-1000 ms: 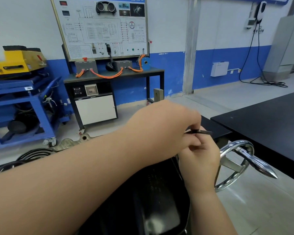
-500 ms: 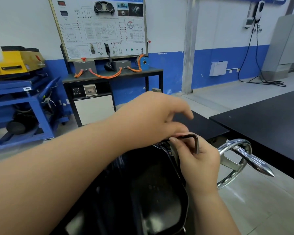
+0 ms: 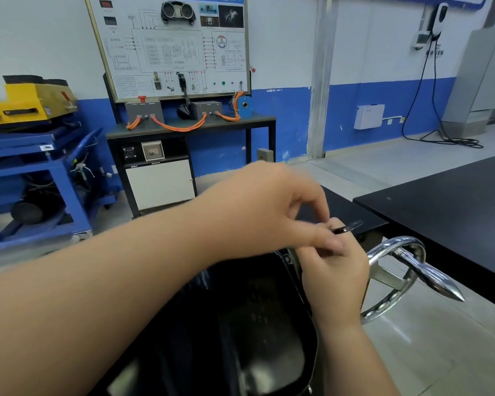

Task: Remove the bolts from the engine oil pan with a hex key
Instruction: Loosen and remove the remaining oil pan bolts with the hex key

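Upper left: a yellow unit (image 3: 26, 101) sits on a blue stand (image 3: 40, 172).
Upper centre: a wiring display board (image 3: 169, 44) stands on a black bench (image 3: 189, 127) against the wall.
Your left hand (image 3: 269, 212): centre of frame, forearm entering from the lower left. Fingers are curled, thumb and fingertips pinched on the inner end of the hex key. Motion blur softens the contact.
Oil pan (image 3: 255, 324): glossy black, lower centre, under your forearm, its right edge beside your right hand.
Hex key (image 3: 347, 227): right of centre, above the pan's right edge, its free end pointing right and slightly up.
Your right hand (image 3: 335, 278): directly below the key, fingers curled up onto it from beneath.
Handwheel (image 3: 389, 242): chrome, just right of your right hand.
Right side: a black table (image 3: 440, 212).
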The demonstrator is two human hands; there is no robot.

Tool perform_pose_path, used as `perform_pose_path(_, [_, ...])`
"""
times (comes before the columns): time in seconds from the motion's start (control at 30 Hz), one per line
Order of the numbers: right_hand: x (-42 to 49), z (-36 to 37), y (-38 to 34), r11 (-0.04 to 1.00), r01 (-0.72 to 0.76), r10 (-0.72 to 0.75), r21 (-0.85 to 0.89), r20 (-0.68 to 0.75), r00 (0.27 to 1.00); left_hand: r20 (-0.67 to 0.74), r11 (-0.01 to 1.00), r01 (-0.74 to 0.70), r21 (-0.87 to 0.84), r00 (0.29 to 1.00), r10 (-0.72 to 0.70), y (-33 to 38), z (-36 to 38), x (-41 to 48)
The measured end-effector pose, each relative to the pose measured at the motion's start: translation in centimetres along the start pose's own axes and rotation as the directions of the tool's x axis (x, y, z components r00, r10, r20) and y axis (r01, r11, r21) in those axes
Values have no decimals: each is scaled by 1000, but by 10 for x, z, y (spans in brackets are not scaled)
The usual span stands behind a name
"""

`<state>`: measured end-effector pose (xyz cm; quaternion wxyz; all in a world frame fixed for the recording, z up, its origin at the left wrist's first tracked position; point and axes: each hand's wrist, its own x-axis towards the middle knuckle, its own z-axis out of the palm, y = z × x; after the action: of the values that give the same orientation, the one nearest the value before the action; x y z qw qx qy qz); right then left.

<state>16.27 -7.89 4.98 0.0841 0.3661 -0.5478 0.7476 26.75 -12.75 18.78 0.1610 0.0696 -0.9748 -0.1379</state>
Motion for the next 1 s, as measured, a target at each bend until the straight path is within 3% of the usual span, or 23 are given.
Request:
perform_pose_path(0.1, [-2, 1, -6, 998, -36, 35, 53, 22, 999, 35, 982, -45, 184, 999, 39, 9, 6, 1])
perform_pose_path(0.27, [-2, 5, -9, 993, 53, -51, -101, 24, 998, 51, 915, -62, 400, 998, 46, 16, 10, 3])
perform_pose_path(0.47, [-5, -7, 0, 989, 103, -80, -107, 206, 975, 39, 852, -111, 512, 994, 106, 15, 8, 0])
perform_pose_path(0.53, [-5, -9, 0, 977, 157, -128, -145, 191, 973, 97, 831, -157, 534, 988, 124, 14, 7, 2])
perform_pose_path(0.67, [-1, -5, -7, 970, 193, -179, -147, 105, 978, 132, 842, -170, 512, 984, 119, 12, 7, 5])
perform_pose_path(0.73, [0, -3, -5, 965, 225, -213, -133, 96, 972, 76, 893, -106, 438, 994, 81, 7, 6, 4])
perform_pose_path(0.87, [2, -1, 0, 994, 104, -105, 19, 112, 988, -54, 945, 69, 321, 997, -54, -11, -2, 4])
perform_pose_path(1.0, [4, 2, 0, 999, 54, -54, 3, 53, 997, -204, 969, 196, 149, 965, -164, -23, -9, 7])
